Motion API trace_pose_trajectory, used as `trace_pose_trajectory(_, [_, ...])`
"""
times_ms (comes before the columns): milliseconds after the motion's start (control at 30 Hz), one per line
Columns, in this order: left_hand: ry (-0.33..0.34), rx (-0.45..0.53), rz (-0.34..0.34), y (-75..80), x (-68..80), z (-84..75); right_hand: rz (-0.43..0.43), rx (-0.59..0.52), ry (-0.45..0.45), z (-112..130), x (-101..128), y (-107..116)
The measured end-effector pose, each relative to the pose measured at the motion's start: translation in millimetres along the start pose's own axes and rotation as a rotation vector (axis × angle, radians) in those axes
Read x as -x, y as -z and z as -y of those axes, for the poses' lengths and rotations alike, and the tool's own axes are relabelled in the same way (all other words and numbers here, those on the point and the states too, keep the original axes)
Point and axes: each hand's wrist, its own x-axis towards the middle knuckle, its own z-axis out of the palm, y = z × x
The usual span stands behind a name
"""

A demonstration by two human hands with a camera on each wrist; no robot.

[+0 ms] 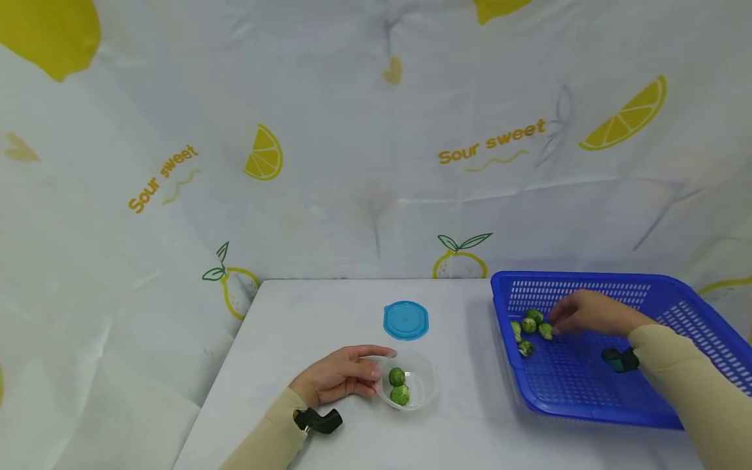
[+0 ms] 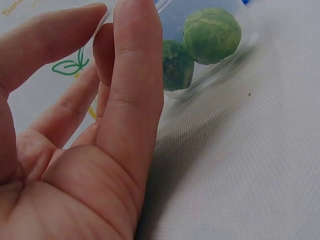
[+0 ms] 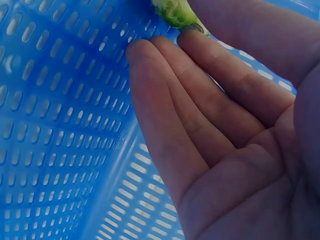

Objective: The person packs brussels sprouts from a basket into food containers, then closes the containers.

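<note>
My left hand (image 1: 343, 375) holds the near-left rim of a small clear plastic bowl (image 1: 427, 391), its thumb and fingers at the wall. Inside the bowl lie two green Brussels sprouts (image 1: 399, 394), also seen past the fingers in the left wrist view. Over in the blue basket (image 1: 587, 391), my right hand (image 1: 593, 313) reaches down and pinches a Brussels sprout (image 1: 546, 331) at its fingertips. That sprout (image 3: 175, 12) shows at the top of the right wrist view, between thumb and index finger, partly cut off by the frame edge.
Several more Brussels sprouts (image 1: 529, 324) lie in the basket's left corner. A blue round lid (image 1: 406, 320) rests on the white table (image 1: 305, 313) behind the bowl. Lemon-printed cloth (image 1: 352, 215) hangs along the table's back edge.
</note>
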Motion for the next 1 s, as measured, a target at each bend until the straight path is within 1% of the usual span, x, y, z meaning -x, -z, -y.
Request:
trace_pose_trajectory(233, [-0.006, 0.007, 0.01, 0.4, 0.2, -0.9, 0.021, -0.005, -0.025, 0.5, -5.8, 0.3])
trace_pose_trajectory(400, [-0.008, 0.005, 0.02, 1.4, 1.3, -2.0, 0.024, 0.03, -0.021, 4.5, -10.2, 0.8])
trace_pose_trajectory(533, [-0.007, 0.004, 0.014, 1.3, 2.2, -3.2, 0.02, 0.063, -0.032, 8.6, -12.6, 1.0])
trace_pose_trajectory(767, [-0.002, -0.011, 0.009, 0.6, 1.9, -3.5, 0.025, 0.081, -0.011, 14.8, -10.9, -1.5])
trace_pose_trajectory(1000, [-0.006, -0.022, 0.008, 0.6, 0.7, -2.0, 0.005, 0.089, -0.017, 15.5, -10.7, -5.2])
